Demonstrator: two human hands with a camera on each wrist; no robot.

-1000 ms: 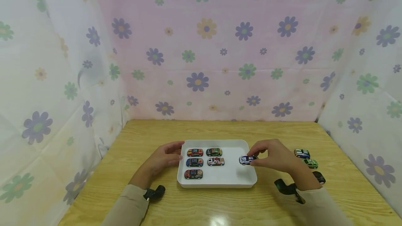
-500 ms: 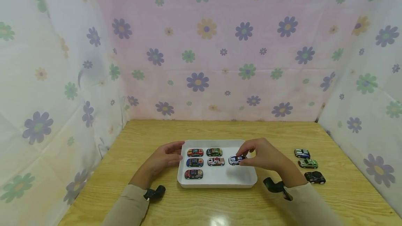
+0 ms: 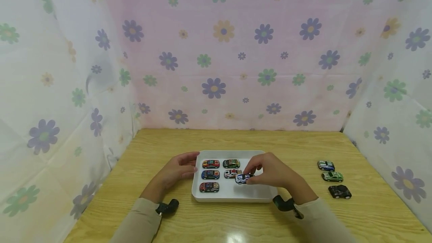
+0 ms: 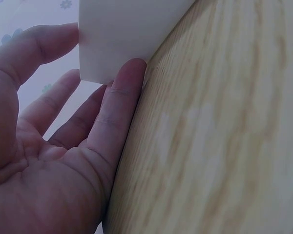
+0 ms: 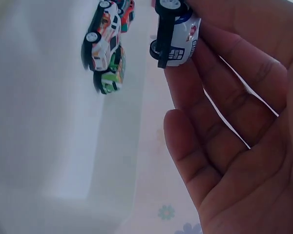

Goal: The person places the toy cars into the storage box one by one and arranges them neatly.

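My right hand (image 3: 275,171) pinches a white-and-blue toy car (image 3: 241,179) between thumb and fingertips, above the white tray (image 3: 234,200). In the right wrist view the held toy car (image 5: 185,44) is tilted, its wheels showing, clear of the tray floor. Just behind it in the head view stands a white-and-red toy car (image 3: 231,174), partly covered. With loosely extended fingers, my left hand (image 3: 173,170) touches the tray's left side. The left wrist view has its fingertips against the tray wall (image 4: 112,39).
Also in the tray are a red-yellow car (image 3: 210,164), a blue car (image 3: 210,174), a dark red car (image 3: 209,187) and a green-black car (image 3: 231,163). On the wooden table (image 3: 236,220) at right stand a white-blue-green car (image 3: 326,165), a green car (image 3: 332,176) and a black car (image 3: 340,191).
My right hand has carried the white-and-blue toy car leftward over the tray, from its right edge to beside the white-and-red car. My left hand has stayed at the tray's left side.
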